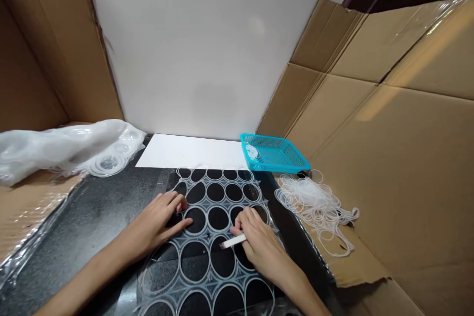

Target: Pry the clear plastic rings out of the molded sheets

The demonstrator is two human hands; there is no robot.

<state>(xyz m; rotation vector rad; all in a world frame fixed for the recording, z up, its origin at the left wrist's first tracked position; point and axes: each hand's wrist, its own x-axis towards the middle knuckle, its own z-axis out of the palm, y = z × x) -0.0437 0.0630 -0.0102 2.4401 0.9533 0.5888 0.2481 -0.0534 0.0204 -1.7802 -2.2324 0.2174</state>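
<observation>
A translucent sheet (208, 235) with rows of round holes, each edged by a pale ring, lies over a dark surface. My left hand (163, 217) rests on the sheet's left side with thumb and fingers apart. Farther right, my right hand (259, 237) is closed round a slim white stick-like tool (235, 241). One end of this tool points left over a hole and looks dark and reddish; its exact kind is unclear. The fingertips of my right hand are at the sheet, partly hidden behind the hand.
A turquoise basket (277, 154) at the back right holds a few white rings. Beside it lies a tangled heap of thin clear rings (309, 197) on cardboard. A white board (192, 150) lies behind the sheet. Bundled plastic (74, 150) sits left. Cardboard walls (407, 158) flank the table.
</observation>
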